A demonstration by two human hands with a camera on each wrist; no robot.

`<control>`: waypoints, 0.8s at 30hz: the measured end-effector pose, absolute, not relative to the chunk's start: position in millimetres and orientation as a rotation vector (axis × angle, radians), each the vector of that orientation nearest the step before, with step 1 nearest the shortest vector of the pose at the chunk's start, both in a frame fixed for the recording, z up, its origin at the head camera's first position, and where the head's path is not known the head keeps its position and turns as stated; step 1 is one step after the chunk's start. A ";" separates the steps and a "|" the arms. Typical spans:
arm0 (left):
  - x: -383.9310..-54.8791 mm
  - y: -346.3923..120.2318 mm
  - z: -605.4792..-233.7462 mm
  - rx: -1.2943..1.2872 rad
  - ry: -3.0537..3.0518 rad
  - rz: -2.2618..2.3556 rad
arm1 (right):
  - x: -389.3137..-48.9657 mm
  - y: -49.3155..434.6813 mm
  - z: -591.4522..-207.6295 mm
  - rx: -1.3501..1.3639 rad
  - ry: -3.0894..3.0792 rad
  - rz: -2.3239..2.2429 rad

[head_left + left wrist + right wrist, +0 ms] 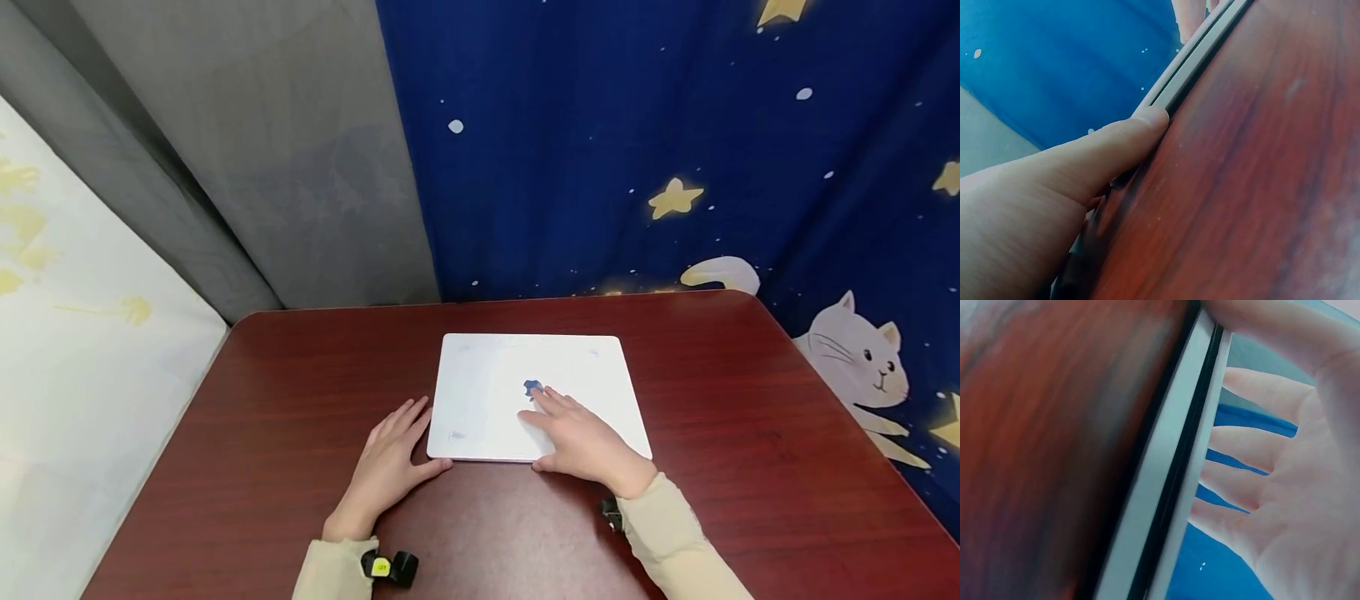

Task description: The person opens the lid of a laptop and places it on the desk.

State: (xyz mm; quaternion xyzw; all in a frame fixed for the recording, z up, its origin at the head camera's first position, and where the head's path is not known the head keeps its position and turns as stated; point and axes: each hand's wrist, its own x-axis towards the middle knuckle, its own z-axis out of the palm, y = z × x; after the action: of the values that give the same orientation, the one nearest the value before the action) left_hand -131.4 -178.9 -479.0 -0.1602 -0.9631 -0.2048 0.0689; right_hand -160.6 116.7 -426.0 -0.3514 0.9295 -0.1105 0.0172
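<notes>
A closed white laptop (487, 375) with a blue apple-shaped logo (531, 387) on its lid lies on the dark red table. My left hand (390, 462) rests beside its front left corner, fingers stretched along the left side. In the left wrist view the left thumb (1129, 140) touches the front edge at the corner. Over the right part of the lid, my right hand (581, 437) spreads its straight fingers, one fingertip overlapping the logo. The right thumb is at the front edge, where the right wrist view shows a dark seam between lid and base (1157, 487).
The wood-grain table (300, 367) extends around the laptop on all sides. Behind it hang a grey curtain (300, 167) and a blue curtain (562, 167) with stars and a cat. A white sheet (90, 375) borders the left. Both wrists wear small black cameras.
</notes>
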 end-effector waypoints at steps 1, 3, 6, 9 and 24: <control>-131.2 -179.0 -478.9 -0.483 -2.897 -0.615 | -160.7 116.6 -425.7 -1.096 2.888 -0.353; -130.9 -179.2 -478.8 -0.486 -2.891 -0.612 | -160.9 116.5 -424.9 -1.101 2.889 -0.364; -130.4 -179.2 -478.5 -0.489 -2.892 -0.605 | -161.0 116.6 -424.9 -1.103 2.895 -0.367; -129.6 -178.9 -478.2 -0.494 -2.893 -0.613 | -160.2 117.4 -425.2 -1.095 2.900 -0.365; -129.5 -179.8 -480.1 -0.467 -2.895 -0.641 | -165.2 115.8 -417.4 -1.312 2.930 -0.182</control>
State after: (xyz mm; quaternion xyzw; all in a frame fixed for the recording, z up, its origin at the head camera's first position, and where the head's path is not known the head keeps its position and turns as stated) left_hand -129.5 -179.8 -480.1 -0.1553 -0.9621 -0.2130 0.0701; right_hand -165.2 115.8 -417.4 -0.4078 0.9106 -0.0565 -0.0369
